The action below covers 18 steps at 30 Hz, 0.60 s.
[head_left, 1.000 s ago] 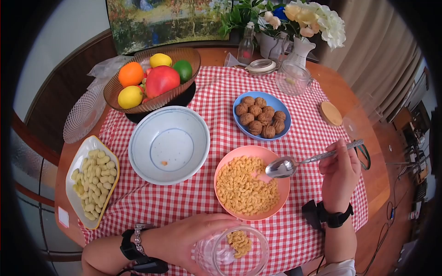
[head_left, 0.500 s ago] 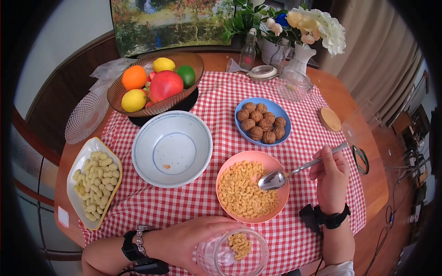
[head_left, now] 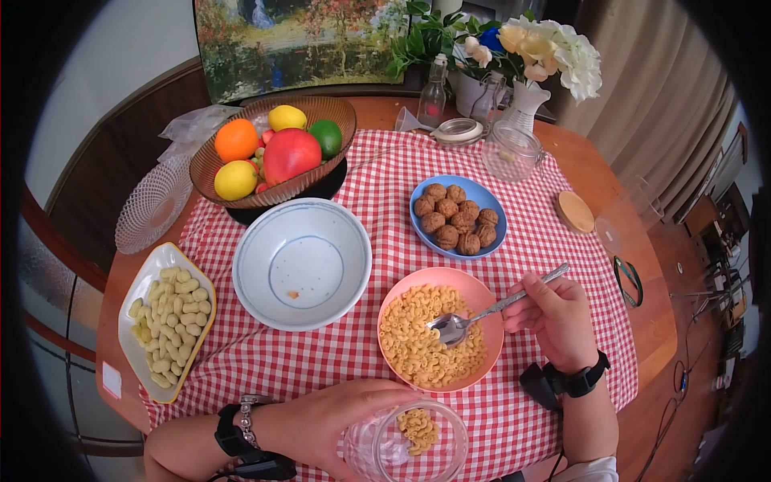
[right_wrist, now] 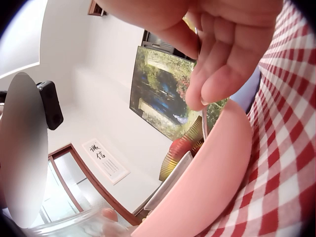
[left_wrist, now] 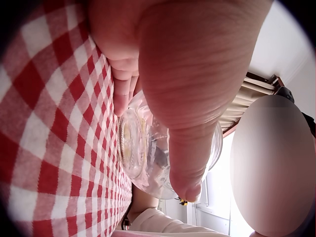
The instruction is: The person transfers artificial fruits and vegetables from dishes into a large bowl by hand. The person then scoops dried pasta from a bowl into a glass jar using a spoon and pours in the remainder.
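My right hand pinches the handle of a metal spoon, whose bowl rests among the macaroni in the pink bowl. In the right wrist view the fingers of that hand are above the rim of the pink bowl. My left hand grips the side of a glass jar standing near the table's front edge, with a little macaroni inside. Its thumb lies along the glass jar in the left wrist view.
A white-blue bowl holds a small crumb. Left of it is a dish of peanuts; behind it stands a fruit bowl. Walnuts fill a blue plate. An empty jar, wooden lid and vase stand farther back.
My right hand has moved left and slightly down, bringing the spoon from above the pink bowl's right side into the macaroni. The left hand has kept its grip on the jar.
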Each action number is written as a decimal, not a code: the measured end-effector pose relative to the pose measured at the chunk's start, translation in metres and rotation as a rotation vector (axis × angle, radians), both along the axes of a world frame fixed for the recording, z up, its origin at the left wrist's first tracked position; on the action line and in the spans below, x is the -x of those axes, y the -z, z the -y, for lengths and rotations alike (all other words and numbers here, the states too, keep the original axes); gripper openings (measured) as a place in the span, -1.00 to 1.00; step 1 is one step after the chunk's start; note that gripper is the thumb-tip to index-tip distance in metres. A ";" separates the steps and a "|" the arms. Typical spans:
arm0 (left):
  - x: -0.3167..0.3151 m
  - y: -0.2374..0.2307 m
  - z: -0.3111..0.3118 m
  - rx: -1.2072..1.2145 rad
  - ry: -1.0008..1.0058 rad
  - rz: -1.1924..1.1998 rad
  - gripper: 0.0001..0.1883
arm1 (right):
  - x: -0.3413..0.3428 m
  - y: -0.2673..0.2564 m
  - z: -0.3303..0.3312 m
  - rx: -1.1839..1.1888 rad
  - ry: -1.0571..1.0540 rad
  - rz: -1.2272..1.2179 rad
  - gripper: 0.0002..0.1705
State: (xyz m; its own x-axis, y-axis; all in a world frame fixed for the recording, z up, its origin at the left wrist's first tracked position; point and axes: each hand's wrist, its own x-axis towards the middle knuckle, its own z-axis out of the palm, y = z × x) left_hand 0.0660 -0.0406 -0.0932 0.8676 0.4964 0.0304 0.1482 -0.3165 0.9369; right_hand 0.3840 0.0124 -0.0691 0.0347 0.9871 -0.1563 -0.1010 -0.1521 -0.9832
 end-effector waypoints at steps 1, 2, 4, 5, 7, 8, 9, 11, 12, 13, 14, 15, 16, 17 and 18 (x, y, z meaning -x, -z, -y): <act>0.000 0.000 0.000 -0.003 0.003 0.002 0.23 | -0.001 0.001 0.000 0.020 -0.023 -0.027 -0.66; 0.000 0.000 0.000 -0.004 0.003 0.002 0.23 | -0.001 0.001 -0.001 0.040 -0.047 -0.055 -0.67; -0.001 0.001 -0.001 0.014 0.010 0.002 0.23 | -0.001 0.002 -0.002 0.056 -0.055 -0.076 -0.66; 0.000 0.001 -0.001 0.014 0.010 0.001 0.23 | -0.001 0.003 -0.002 0.072 -0.064 -0.098 -0.66; 0.000 0.000 0.000 0.007 0.004 -0.007 0.24 | -0.002 0.004 -0.002 0.085 -0.067 -0.116 -0.66; 0.000 0.000 0.000 0.007 0.005 -0.007 0.24 | -0.002 0.004 -0.003 0.097 -0.070 -0.134 -0.65; 0.000 0.000 0.000 -0.008 0.003 -0.008 0.24 | -0.002 0.004 -0.003 0.097 -0.069 -0.134 -0.65; 0.001 0.002 0.001 -0.023 0.001 -0.008 0.24 | -0.003 0.005 -0.003 0.102 -0.058 -0.148 -0.64; 0.002 0.006 0.004 -0.101 -0.027 0.044 0.25 | -0.004 0.006 -0.004 0.102 -0.058 -0.148 -0.64; 0.002 0.008 0.005 -0.178 -0.055 0.095 0.26 | -0.004 0.006 -0.004 0.095 -0.051 -0.154 -0.64; 0.002 0.008 0.005 -0.178 -0.055 0.095 0.26 | -0.004 0.006 -0.004 0.088 -0.044 -0.160 -0.64; 0.002 0.009 0.005 -0.166 -0.051 0.096 0.27 | -0.005 0.006 -0.004 0.088 -0.044 -0.161 -0.64; 0.002 0.009 0.004 -0.154 -0.048 0.096 0.27 | -0.005 0.006 -0.004 0.082 -0.044 -0.172 -0.64; 0.002 0.009 0.004 -0.154 -0.047 0.096 0.27 | -0.005 0.005 -0.004 0.076 -0.045 -0.184 -0.64; 0.001 0.008 0.004 -0.147 -0.043 0.097 0.27 | -0.005 0.005 -0.003 0.076 -0.044 -0.184 -0.64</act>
State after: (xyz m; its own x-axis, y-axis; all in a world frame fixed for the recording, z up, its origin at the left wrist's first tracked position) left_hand 0.0648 -0.0443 -0.1015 0.8351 0.5171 0.1876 0.0759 -0.4461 0.8917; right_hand 0.3894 0.0156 -0.0737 -0.0441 0.9722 -0.2301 -0.2694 -0.2334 -0.9343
